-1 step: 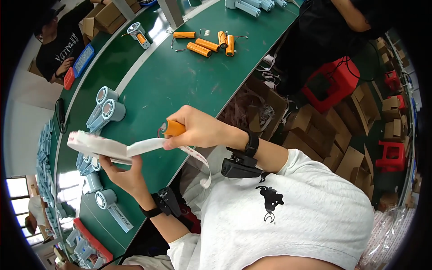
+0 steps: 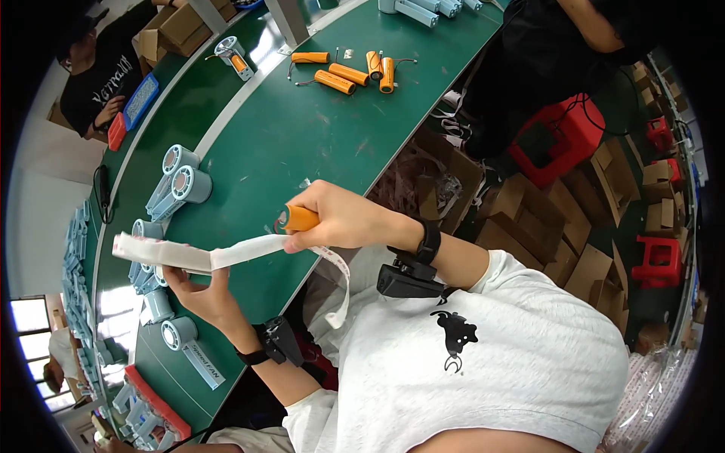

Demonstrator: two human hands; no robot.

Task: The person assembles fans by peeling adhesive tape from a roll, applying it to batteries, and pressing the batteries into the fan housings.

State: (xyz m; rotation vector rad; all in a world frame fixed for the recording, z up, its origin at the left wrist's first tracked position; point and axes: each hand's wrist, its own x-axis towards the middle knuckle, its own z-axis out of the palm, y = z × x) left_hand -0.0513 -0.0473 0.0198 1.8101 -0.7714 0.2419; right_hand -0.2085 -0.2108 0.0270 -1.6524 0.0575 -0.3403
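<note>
My left hand (image 2: 205, 296) is closed on the lower edge of a roll of white tape (image 2: 162, 251). From the roll a white strip (image 2: 253, 248) stretches across to my right hand (image 2: 332, 215). Between the thumb and fingers of that hand are an orange cylindrical battery (image 2: 300, 218) and the strip. Past my thumb, the strip's loose end (image 2: 343, 291) curls down in front of my shirt. A thin wire shows at the battery's near end; the rest of the battery is hidden in my fingers.
Several orange wired batteries (image 2: 334, 82) lie at the table's far side. Light-blue handheld fan bodies (image 2: 190, 185) stand left of my hands, more (image 2: 179, 333) nearer me. A co-worker (image 2: 106, 83) sits across the table. Cardboard boxes (image 2: 532, 211) and a red stool (image 2: 559, 143) are at right.
My right hand has shifted slightly right with the battery and strip, and the strip between the hands is a little longer. The roll has tilted slightly, and the loose end has swung.
</note>
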